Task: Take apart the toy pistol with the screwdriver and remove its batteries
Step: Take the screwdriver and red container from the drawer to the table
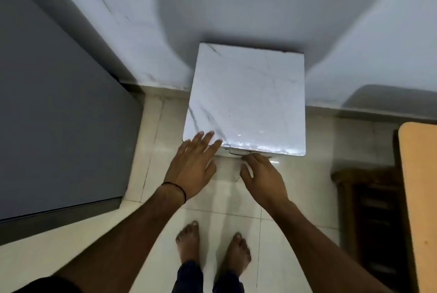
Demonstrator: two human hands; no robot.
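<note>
No toy pistol, screwdriver or batteries are in view. A small square table with a white marble-pattern top point(248, 93) stands against the wall, and nothing lies on it. My left hand point(194, 165) has straight, spread fingers, and their tips touch the top's front left corner. My right hand point(262, 174) is just below the front edge, knuckles up and fingers curled toward a white part with a thin dark wire point(233, 151) under the top. The hand hides whether those fingers grip anything. The picture is blurred.
A grey cabinet point(59, 115) fills the left side. At the right stand a dark wooden piece point(369, 210) and a light orange board edge point(421, 198). My bare feet point(212, 247) stand on pale floor tiles in front of the table.
</note>
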